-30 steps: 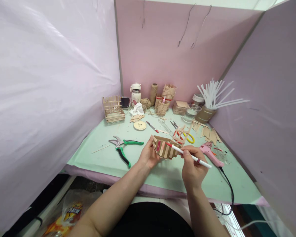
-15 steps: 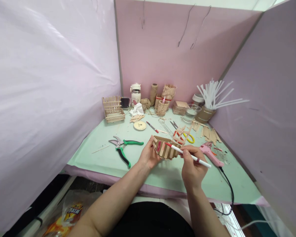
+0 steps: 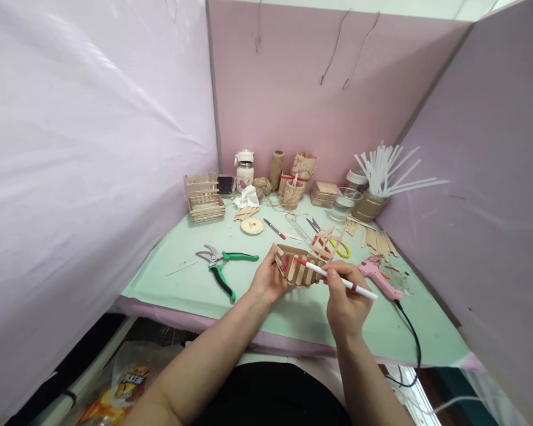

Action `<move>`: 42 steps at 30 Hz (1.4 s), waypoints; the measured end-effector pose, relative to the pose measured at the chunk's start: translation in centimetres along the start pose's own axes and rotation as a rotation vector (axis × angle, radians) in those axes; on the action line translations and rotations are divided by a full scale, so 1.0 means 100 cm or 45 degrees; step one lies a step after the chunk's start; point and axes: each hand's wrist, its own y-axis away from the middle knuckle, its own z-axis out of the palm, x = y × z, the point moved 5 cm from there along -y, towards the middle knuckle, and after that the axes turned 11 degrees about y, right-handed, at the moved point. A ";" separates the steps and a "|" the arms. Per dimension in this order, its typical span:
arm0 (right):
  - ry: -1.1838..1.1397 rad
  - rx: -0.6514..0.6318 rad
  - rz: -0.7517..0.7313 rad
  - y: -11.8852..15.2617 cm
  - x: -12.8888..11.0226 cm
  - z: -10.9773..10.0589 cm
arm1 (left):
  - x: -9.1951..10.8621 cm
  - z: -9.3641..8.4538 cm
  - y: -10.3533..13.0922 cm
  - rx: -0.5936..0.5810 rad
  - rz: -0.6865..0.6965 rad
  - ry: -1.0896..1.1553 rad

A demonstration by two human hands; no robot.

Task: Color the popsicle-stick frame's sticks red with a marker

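A small brown basket with pale wooden slats (image 3: 308,277) is held tilted in my left hand (image 3: 269,278), whose fingers grip its left end. One slat near that end is coloured red, and the one beside it shows lighter red marks. My right hand (image 3: 349,299) pinches a white marker (image 3: 344,283) with a red tip. That tip rests on or very close to the slats, left of the basket's middle. Just behind the basket stands a small open frame of thin wooden pieces (image 3: 328,239).
Green-handled pruning shears (image 3: 222,266) lie open on the left of the green table (image 3: 160,284). A pink glue gun (image 3: 382,281) with a black cable lies on the right. Yellow-handled scissors (image 3: 341,248), a pen (image 3: 274,228) and a round lid (image 3: 251,225) lie farther back.
The marker and my right hand have shifted slightly left along the slats. My left hand and the basket look nearly still.
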 end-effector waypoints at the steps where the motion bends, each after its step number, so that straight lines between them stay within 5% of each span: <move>1: -0.003 -0.005 -0.002 0.000 0.000 0.000 | 0.000 0.000 0.000 0.005 -0.006 0.009; 42: 0.026 0.056 0.033 0.003 0.004 -0.003 | 0.000 0.003 0.002 -0.014 -0.005 -0.006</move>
